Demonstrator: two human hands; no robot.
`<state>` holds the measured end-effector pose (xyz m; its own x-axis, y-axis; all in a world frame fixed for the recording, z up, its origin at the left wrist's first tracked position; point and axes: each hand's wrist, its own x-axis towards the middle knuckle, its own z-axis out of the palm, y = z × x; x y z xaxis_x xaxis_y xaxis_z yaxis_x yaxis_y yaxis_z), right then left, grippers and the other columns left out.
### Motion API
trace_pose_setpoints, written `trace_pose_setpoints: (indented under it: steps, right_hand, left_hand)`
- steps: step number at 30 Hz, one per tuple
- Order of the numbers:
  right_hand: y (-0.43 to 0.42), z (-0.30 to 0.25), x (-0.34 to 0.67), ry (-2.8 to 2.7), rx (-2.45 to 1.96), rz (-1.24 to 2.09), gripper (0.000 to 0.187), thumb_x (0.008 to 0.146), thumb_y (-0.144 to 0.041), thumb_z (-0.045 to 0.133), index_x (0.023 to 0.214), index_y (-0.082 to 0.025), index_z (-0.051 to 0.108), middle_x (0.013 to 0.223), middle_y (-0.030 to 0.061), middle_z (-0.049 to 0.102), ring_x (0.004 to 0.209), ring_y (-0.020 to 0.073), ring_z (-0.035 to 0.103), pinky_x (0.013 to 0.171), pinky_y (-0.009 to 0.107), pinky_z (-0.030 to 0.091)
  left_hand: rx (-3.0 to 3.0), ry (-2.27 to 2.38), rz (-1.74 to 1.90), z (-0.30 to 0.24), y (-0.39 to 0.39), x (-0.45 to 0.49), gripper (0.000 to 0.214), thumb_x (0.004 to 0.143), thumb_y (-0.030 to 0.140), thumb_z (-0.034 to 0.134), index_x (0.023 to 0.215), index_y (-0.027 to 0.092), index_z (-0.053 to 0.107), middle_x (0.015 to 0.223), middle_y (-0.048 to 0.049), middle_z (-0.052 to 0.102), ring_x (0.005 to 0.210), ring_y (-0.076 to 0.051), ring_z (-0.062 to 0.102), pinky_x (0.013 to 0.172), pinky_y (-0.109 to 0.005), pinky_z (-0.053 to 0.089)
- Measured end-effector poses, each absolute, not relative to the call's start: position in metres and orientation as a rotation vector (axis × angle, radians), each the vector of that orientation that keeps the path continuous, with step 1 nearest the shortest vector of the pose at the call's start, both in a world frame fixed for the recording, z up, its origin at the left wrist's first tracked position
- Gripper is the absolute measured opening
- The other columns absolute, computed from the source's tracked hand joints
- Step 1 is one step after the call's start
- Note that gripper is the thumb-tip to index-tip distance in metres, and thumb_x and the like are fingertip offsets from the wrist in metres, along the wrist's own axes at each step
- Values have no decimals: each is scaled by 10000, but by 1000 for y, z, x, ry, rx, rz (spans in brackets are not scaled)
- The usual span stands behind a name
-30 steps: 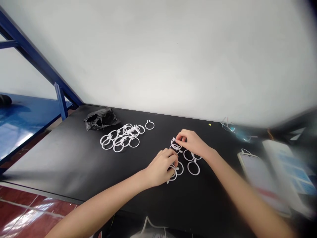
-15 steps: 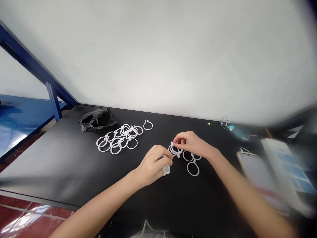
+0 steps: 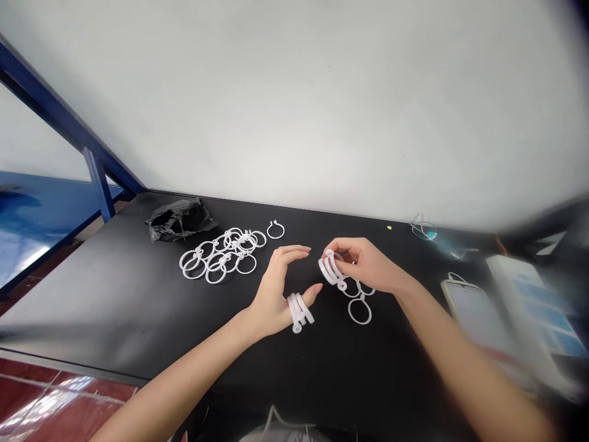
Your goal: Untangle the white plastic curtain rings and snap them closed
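My left hand (image 3: 278, 294) is spread, its thumb apart from the fingers. Several white rings (image 3: 299, 310) are looped around that thumb. Just to the right, my right hand (image 3: 361, 264) pinches a small bunch of white rings (image 3: 329, 268) between thumb and fingers, lifted off the tabletop. Below and behind it, a few more white rings (image 3: 359, 312) lie flat on the black table (image 3: 304, 380), partly hidden by the hand. A larger pile of white rings (image 3: 216, 268) with small knobbed ends lies to the left, and one single ring (image 3: 276, 230) rests apart from it.
A crumpled black plastic bag (image 3: 181, 220) sits at the back left. On the right lie a phone (image 3: 476, 313), a white box (image 3: 529, 307) with blue panels and a pair of glasses (image 3: 423, 231). A pale wall (image 3: 322, 110) rises behind the table.
My left hand has opened, showing the rings around its thumb. My right hand has raised and tilted its bunch of rings, which earlier was lower beside the left fingertips.
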<state>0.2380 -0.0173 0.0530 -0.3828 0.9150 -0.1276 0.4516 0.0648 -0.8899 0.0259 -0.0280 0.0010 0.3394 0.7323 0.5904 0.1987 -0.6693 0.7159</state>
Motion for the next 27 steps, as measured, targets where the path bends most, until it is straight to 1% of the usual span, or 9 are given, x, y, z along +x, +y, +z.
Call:
trace_pose_setpoints:
  steps: [2, 6, 8, 12, 15, 18, 22, 25, 27]
  right_hand:
    - [-18, 54, 238, -1821, -1318, 1343, 130, 852, -282, 580, 869, -166, 635, 801, 26, 643, 678, 133, 580, 616, 257, 474]
    - [-24, 56, 229, -1858, -1309, 1425, 115, 851, -259, 594, 869, -169, 663, 782, 20, 652, 649, 119, 585, 593, 241, 473]
    - [-28, 58, 223, -1855, -1292, 1438, 131, 860, -238, 588, 944, -185, 672, 828, 19, 676, 666, 118, 612, 604, 238, 483]
    - [-33, 66, 220, -1812, -1210, 1474, 294, 859, -263, 621, 1148, -212, 633, 973, 45, 714, 850, 170, 689, 725, 285, 537]
    - [-32, 70, 225, -1786, -1194, 1445, 313, 841, -323, 660, 1125, -192, 653, 1004, 65, 719, 939, 199, 685, 797, 329, 554]
    - [-30, 69, 228, -1754, -1218, 1487, 290, 836, -371, 667, 1048, -174, 676, 964, 71, 727, 892, 199, 693, 719, 308, 568]
    - [-31, 66, 224, -1717, -1257, 1535, 237, 837, -368, 668, 970, -173, 675, 866, 56, 729, 737, 164, 688, 565, 252, 539]
    - [-33, 63, 218, -1677, -1313, 1466, 228, 825, -372, 681, 925, -167, 668, 763, 35, 706, 660, 151, 676, 550, 256, 545]
    - [-34, 62, 214, -1653, -1334, 1453, 243, 820, -388, 683, 916, -166, 659, 752, 34, 702, 659, 159, 686, 558, 264, 559]
  left_hand:
    - [2090, 787, 1314, 1, -28, 25, 479, 815, 198, 680, 1229, 220, 442, 1225, -119, 560, 1146, -249, 546, 981, -480, 469]
    - [2155, 769, 1343, -1, -25, 26, 494, 807, 176, 676, 1239, 211, 438, 1227, -135, 552, 1144, -256, 543, 963, -475, 476]
    - [2212, 730, 1346, -2, -25, 27, 508, 807, 185, 683, 1252, 205, 437, 1236, -146, 545, 1145, -259, 543, 944, -460, 488]
    - [2325, 690, 1384, -2, -25, 27, 482, 823, 161, 681, 1248, 203, 457, 1230, -147, 552, 1131, -247, 556, 913, -424, 508]
    - [2391, 693, 1431, -1, -25, 26, 435, 828, 156, 688, 1212, 197, 488, 1202, -139, 572, 1100, -236, 572, 888, -401, 514]
    - [2434, 720, 1466, -1, -24, 25, 376, 841, 180, 682, 1175, 202, 510, 1185, -132, 590, 1056, -229, 586, 845, -387, 517]
    - [2457, 747, 1492, -2, -23, 25, 314, 853, 218, 675, 1133, 216, 534, 1168, -119, 604, 1021, -229, 596, 805, -378, 517]
    - [2465, 727, 1471, -1, -24, 26, 287, 854, 212, 671, 1117, 210, 556, 1156, -116, 606, 1027, -227, 596, 815, -373, 515]
    - [2468, 719, 1456, -1, -24, 26, 258, 866, 212, 655, 1110, 217, 572, 1148, -109, 608, 1027, -225, 598, 818, -370, 515]
